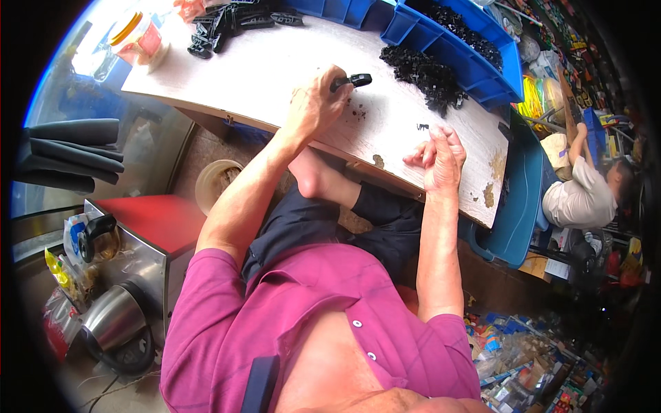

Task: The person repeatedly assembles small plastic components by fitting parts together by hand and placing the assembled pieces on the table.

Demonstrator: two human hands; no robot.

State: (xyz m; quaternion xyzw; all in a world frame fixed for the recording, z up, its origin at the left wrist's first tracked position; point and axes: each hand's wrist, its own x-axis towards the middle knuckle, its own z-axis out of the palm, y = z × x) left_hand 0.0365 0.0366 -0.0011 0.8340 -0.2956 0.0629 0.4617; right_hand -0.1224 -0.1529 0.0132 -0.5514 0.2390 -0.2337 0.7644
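Observation:
My left hand (318,103) is closed round an oblong black plastic part (359,80), whose rounded end sticks out to the right of the fingers. Over the right part of the white worktop (275,62), my right hand (443,160) has its fingers curled and pinched. A small black plastic piece (423,126) shows at its fingertips; the exact contact is too small to see. Beyond that hand lies a heap of small black plastic pieces (425,74). Several larger black plastic parts (237,24) are piled at the far left of the worktop.
Blue bins (506,65) line the far edge, one with more black pieces. A lidded tub (138,41) stands far left. A teal crate (516,213) is right of the worktop, with another person (582,193) beyond. A steel kettle (117,316) stands lower left.

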